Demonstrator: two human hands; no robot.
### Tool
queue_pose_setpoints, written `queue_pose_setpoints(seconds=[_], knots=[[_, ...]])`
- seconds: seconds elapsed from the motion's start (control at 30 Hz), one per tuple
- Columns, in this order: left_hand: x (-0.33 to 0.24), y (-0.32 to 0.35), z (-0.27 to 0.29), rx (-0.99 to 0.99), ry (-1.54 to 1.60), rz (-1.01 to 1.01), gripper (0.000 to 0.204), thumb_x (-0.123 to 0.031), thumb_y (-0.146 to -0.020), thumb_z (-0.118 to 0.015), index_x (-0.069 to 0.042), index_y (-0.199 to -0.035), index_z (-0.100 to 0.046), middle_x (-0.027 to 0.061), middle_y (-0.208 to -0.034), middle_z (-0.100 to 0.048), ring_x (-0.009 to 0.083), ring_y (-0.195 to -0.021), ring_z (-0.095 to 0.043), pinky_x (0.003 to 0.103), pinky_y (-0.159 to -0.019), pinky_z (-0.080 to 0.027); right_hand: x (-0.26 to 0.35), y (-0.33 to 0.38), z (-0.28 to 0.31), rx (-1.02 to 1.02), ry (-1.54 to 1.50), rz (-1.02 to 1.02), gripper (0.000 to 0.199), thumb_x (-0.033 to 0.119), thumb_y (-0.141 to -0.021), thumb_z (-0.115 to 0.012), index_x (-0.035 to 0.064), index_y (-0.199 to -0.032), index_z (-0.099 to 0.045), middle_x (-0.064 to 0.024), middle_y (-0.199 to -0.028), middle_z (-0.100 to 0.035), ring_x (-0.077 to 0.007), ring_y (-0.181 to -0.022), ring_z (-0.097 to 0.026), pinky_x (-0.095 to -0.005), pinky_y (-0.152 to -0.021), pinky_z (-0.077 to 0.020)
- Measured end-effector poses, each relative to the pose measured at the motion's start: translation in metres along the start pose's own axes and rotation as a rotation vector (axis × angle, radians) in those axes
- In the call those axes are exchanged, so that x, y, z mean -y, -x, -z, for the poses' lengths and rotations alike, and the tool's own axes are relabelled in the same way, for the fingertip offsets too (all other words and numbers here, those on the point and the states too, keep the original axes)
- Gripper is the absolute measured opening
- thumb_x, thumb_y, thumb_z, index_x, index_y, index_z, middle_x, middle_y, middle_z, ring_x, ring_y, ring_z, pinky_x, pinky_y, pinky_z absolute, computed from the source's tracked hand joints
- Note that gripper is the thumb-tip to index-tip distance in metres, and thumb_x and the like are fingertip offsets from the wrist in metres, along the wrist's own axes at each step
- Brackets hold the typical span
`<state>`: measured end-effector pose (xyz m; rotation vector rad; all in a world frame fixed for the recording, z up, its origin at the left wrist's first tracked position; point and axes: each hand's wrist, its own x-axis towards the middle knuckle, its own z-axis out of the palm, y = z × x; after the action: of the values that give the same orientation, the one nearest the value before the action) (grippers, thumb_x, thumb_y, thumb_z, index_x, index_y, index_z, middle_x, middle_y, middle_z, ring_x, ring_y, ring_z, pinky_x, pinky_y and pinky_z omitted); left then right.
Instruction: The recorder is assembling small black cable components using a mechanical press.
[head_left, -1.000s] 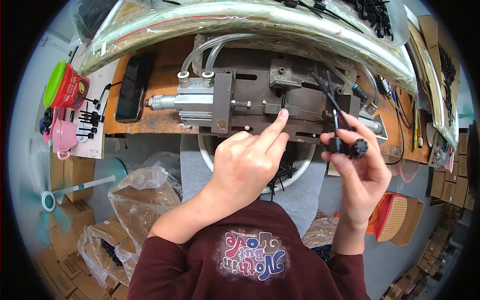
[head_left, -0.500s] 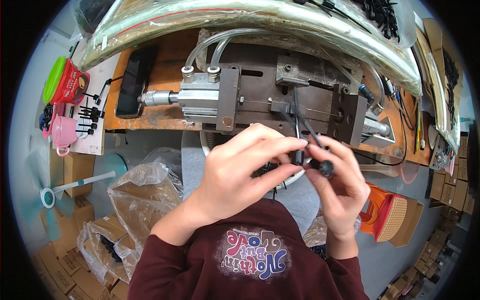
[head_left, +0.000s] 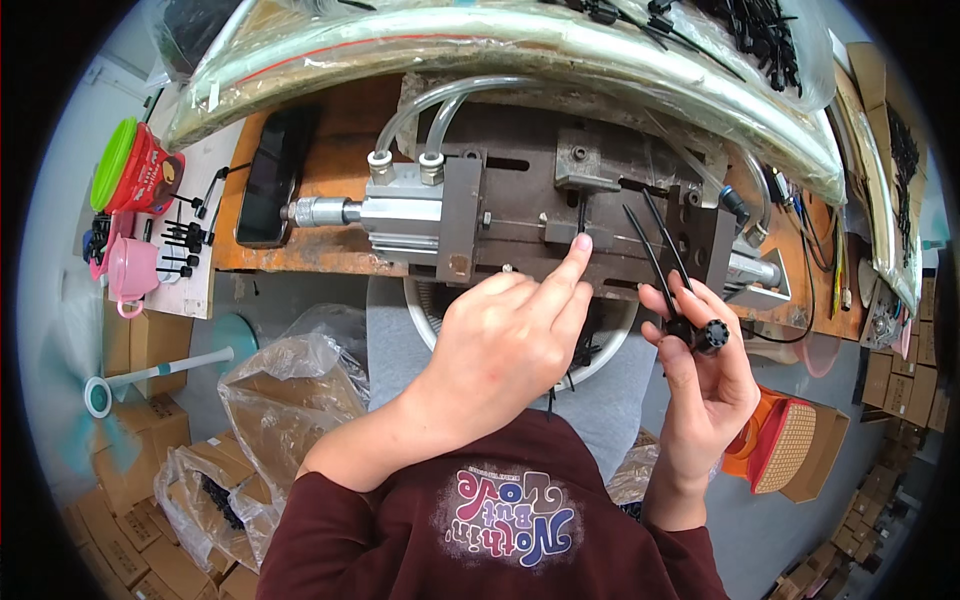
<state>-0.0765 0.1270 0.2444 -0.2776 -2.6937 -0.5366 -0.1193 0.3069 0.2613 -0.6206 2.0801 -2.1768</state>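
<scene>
My left hand (head_left: 510, 335) reaches over the near edge of the metal fixture (head_left: 520, 222), its index finger stretched out and the others bent. That fingertip touches a thin black rod (head_left: 583, 212) at the small metal block (head_left: 562, 232) in the fixture's middle. The left thumb is hidden, as is the rod's near end. To the right, my right hand (head_left: 705, 385) is closed on black rod pieces (head_left: 652, 258). Two slim stems point up and away from its fingers, and a round ribbed black head (head_left: 713, 336) shows beside the thumb.
Air cylinders (head_left: 410, 215) with clear hoses flank the fixture. A black phone (head_left: 272, 175) lies at left, near a pink cup (head_left: 132, 268) and a red tub (head_left: 150, 170). Plastic-wrapped material (head_left: 520, 50) runs along the back. A white-rimmed container (head_left: 425, 320) sits below the bench edge.
My hands have moved apart. The left one went forward to the block and a black rod now lies there; the right one drew back rightward, still holding black pieces.
</scene>
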Motion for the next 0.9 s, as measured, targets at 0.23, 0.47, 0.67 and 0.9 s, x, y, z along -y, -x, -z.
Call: queue_pose_setpoints(seconds=[0.23,0.47,0.67,0.9], knots=[[0.000,-0.001,0.004,-0.063,0.058,0.014,0.031,-0.014,-0.075,-0.078,-0.003,-0.102,-0.068,0.0114,-0.121,-0.067,0.0196,-0.069,-0.066,0.030,-0.063,-0.053,0.000,0.000,-0.003,-0.048,-0.089,-0.032,0.033,-0.012,-0.091,-0.056,-0.0120,-0.123,-0.057,-0.0211,-0.133,-0.049,-0.0382,-0.116,-0.061,-0.0373,-0.092,-0.0572],[-0.014,-0.008,0.007,-0.359,0.302,-0.065,0.040,-0.012,-0.070,-0.083,-0.002,-0.103,-0.064,0.0083,-0.094,-0.067,0.0242,-0.075,-0.067,0.032,-0.061,-0.054,-0.002,0.005,-0.015,0.065,0.083,0.086,0.031,-0.011,-0.090,-0.059,-0.0081,-0.120,-0.063,-0.0191,-0.130,-0.053,-0.0252,-0.114,-0.061,-0.0319,-0.093,-0.0547],[-0.014,-0.004,0.009,-0.327,0.427,-0.007,0.033,-0.001,-0.067,-0.081,-0.004,-0.099,-0.070,0.0083,-0.093,-0.064,0.0233,-0.073,-0.065,0.031,-0.060,-0.054,-0.004,-0.001,-0.008,0.158,0.094,0.053,0.029,-0.006,-0.093,-0.058,-0.0065,-0.121,-0.064,-0.0197,-0.127,-0.058,-0.0257,-0.114,-0.062,-0.0320,-0.093,-0.0529],[-0.001,0.007,0.011,-0.152,0.272,0.015,0.027,0.003,-0.074,-0.071,0.001,-0.100,-0.068,0.0177,-0.124,-0.062,0.0287,-0.098,-0.067,0.038,-0.086,-0.056,-0.006,-0.005,0.002,-0.020,-0.019,-0.012,0.028,-0.005,-0.097,-0.051,-0.0114,-0.124,-0.057,-0.0215,-0.121,-0.061,-0.0328,-0.110,-0.065,-0.0351,-0.092,-0.0551]])
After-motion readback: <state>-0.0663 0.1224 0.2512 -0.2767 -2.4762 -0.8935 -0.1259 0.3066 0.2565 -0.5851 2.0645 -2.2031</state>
